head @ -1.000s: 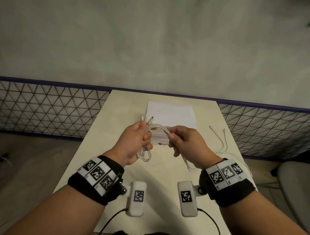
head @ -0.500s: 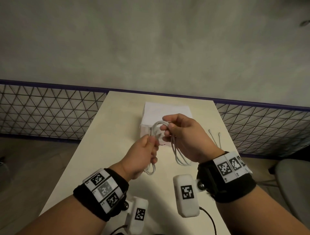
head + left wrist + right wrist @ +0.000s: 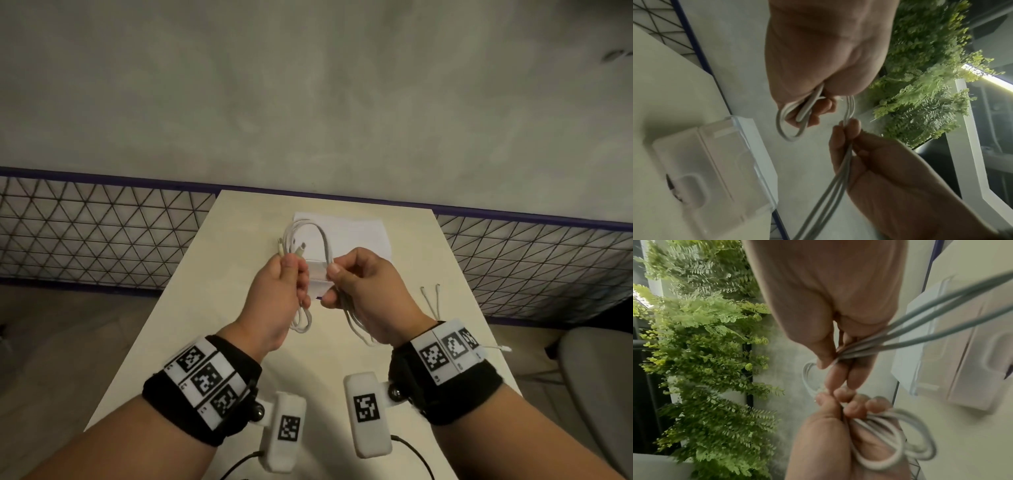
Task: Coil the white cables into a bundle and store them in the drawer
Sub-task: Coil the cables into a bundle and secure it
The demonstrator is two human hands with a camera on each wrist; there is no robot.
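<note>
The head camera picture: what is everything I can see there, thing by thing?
white cables: several strands, white, arched between both hands above the table, loops hanging below
loose cable ends: two, white, on the table's right side
drawer box: one, white translucent, on the table beyond the hands
table: one, cream, against the wall
mesh panels: two, black wire, either side of the table
wrist bands: two, black with coded tags
left hand: grips the coil
right hand: pinches the strands
</note>
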